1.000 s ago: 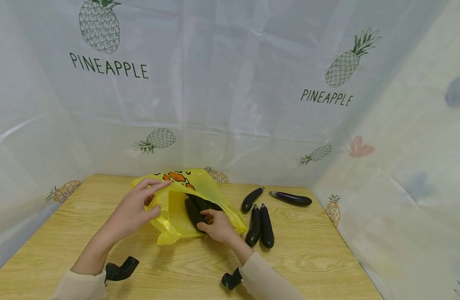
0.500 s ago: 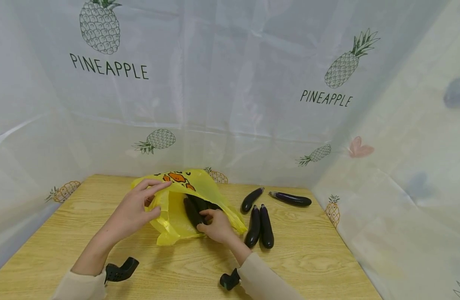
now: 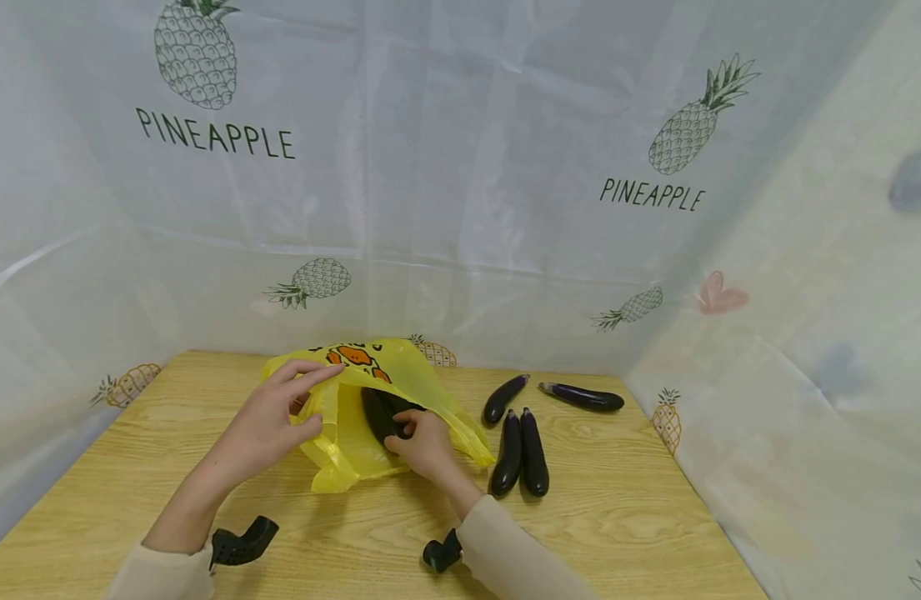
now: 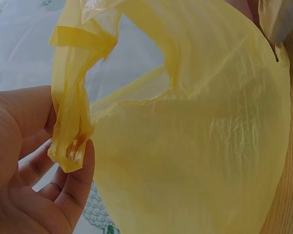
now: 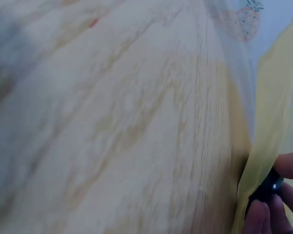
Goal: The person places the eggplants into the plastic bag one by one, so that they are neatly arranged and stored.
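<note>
A yellow plastic bag [image 3: 422,379] with an orange print lies on the table, its mouth toward me. My left hand [image 3: 261,421] holds the bag's edge raised; in the left wrist view its fingers and thumb are around a gathered yellow handle [image 4: 71,112]. Just inside the mouth, my right hand [image 3: 430,450] grips a dark eggplant, whose shiny end [image 5: 268,186] shows between the fingers in the right wrist view. Dark eggplants [image 3: 376,412] lie close together in the bag, partly hidden by the hand and the plastic.
Right of the bag, two eggplants [image 3: 533,454] lie side by side. Behind them are a short eggplant [image 3: 505,398] and one lying crosswise [image 3: 583,397]. A pineapple-printed curtain [image 3: 460,208] borders the wooden table [image 3: 625,533] at the back and sides.
My right hand has shifted a little left and farther into the bag, and the eggplants there have moved slightly inward. My left hand has stayed nearly still.
</note>
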Demonstrator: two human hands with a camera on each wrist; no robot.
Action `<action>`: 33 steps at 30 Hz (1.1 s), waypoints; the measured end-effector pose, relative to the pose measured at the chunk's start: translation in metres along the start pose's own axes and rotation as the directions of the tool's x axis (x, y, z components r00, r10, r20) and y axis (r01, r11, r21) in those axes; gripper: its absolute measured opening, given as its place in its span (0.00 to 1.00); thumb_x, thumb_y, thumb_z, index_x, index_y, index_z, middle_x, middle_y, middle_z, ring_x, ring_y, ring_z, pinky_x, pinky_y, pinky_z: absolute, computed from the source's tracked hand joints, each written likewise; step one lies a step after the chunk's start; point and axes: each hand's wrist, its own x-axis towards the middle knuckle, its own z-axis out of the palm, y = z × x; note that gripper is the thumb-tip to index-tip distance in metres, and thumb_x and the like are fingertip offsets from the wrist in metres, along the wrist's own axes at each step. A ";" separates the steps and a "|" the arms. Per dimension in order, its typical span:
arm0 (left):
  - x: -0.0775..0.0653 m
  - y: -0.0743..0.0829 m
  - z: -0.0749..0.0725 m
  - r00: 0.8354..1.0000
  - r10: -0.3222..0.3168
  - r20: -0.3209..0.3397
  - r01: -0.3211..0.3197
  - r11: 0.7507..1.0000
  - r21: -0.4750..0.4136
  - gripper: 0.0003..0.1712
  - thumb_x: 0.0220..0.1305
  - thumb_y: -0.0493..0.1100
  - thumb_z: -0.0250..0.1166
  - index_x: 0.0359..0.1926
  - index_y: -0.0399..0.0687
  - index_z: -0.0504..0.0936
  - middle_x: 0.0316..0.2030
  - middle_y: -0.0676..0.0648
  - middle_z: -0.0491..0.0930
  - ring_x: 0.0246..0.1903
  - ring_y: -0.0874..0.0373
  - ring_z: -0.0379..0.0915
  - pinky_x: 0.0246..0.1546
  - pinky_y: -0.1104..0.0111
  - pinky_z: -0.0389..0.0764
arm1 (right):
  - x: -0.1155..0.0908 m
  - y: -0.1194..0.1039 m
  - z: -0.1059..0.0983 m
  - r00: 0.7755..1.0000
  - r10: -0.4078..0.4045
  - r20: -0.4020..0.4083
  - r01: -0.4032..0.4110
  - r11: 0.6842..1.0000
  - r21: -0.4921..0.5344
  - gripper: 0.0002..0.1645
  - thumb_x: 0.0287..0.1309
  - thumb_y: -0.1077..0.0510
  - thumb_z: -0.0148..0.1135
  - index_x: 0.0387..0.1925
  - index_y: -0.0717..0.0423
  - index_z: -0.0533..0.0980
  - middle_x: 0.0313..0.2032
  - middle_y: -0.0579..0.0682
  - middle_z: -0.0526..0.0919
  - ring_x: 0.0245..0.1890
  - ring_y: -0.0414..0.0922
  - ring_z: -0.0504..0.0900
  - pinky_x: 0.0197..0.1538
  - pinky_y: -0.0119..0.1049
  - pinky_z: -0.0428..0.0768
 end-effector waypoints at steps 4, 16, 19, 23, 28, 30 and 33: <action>0.000 0.000 0.000 1.000 -0.006 0.001 0.006 1.000 -0.002 0.40 0.62 0.27 0.68 0.76 0.50 0.75 0.65 0.46 0.74 0.38 0.56 0.67 0.36 0.67 0.71 | 0.003 -0.002 0.003 1.000 0.012 -0.027 -0.012 1.000 0.001 0.21 0.63 0.57 0.75 0.57 0.57 0.86 0.33 0.47 0.77 0.29 0.40 0.70 0.33 0.34 0.70; 0.000 -0.001 0.002 1.000 0.013 -0.014 -0.013 1.000 0.007 0.40 0.61 0.27 0.68 0.75 0.48 0.76 0.63 0.46 0.75 0.34 0.58 0.67 0.34 0.68 0.71 | 0.011 -0.002 0.015 0.990 0.022 -0.140 -0.027 0.999 -0.031 0.18 0.59 0.54 0.78 0.51 0.52 0.89 0.28 0.41 0.76 0.28 0.38 0.70 0.32 0.32 0.71; 0.000 -0.001 0.003 1.000 0.006 -0.009 -0.006 1.000 0.006 0.40 0.62 0.27 0.67 0.75 0.48 0.75 0.63 0.47 0.74 0.33 0.58 0.66 0.33 0.68 0.70 | 0.012 -0.003 0.017 0.988 0.038 -0.149 -0.043 0.999 -0.031 0.18 0.59 0.54 0.78 0.51 0.51 0.89 0.28 0.41 0.75 0.29 0.37 0.70 0.32 0.32 0.71; 0.000 -0.001 0.003 1.000 -0.001 -0.004 0.001 1.000 0.005 0.40 0.62 0.28 0.67 0.75 0.48 0.75 0.63 0.48 0.74 0.33 0.58 0.66 0.32 0.68 0.69 | 0.011 -0.005 0.017 0.987 0.037 -0.158 -0.041 0.999 -0.022 0.18 0.59 0.54 0.79 0.51 0.52 0.89 0.29 0.42 0.76 0.29 0.38 0.70 0.32 0.33 0.71; 0.001 -0.001 0.003 1.000 -0.002 -0.003 0.002 1.000 0.003 0.40 0.62 0.28 0.66 0.76 0.48 0.75 0.63 0.48 0.74 0.33 0.58 0.66 0.33 0.68 0.71 | 0.006 -0.007 0.012 0.989 0.010 -0.151 -0.011 1.000 -0.010 0.19 0.59 0.55 0.79 0.52 0.55 0.88 0.33 0.46 0.79 0.33 0.40 0.74 0.36 0.35 0.75; 0.001 -0.001 0.003 1.000 -0.005 0.000 0.005 1.000 0.004 0.40 0.62 0.28 0.67 0.76 0.49 0.75 0.63 0.48 0.74 0.34 0.58 0.67 0.35 0.68 0.72 | 0.003 -0.007 0.009 0.992 -0.014 -0.129 0.013 1.000 -0.010 0.21 0.59 0.55 0.79 0.54 0.56 0.87 0.37 0.48 0.82 0.36 0.42 0.76 0.39 0.36 0.78; 0.000 -0.002 0.003 1.000 -0.011 0.006 0.011 1.000 0.002 0.40 0.63 0.28 0.67 0.76 0.49 0.74 0.64 0.48 0.73 0.37 0.56 0.68 0.35 0.68 0.72 | -0.002 -0.008 0.004 0.994 -0.072 -0.078 0.072 0.997 -0.006 0.24 0.60 0.55 0.78 0.57 0.59 0.86 0.43 0.53 0.84 0.37 0.43 0.81 0.42 0.38 0.82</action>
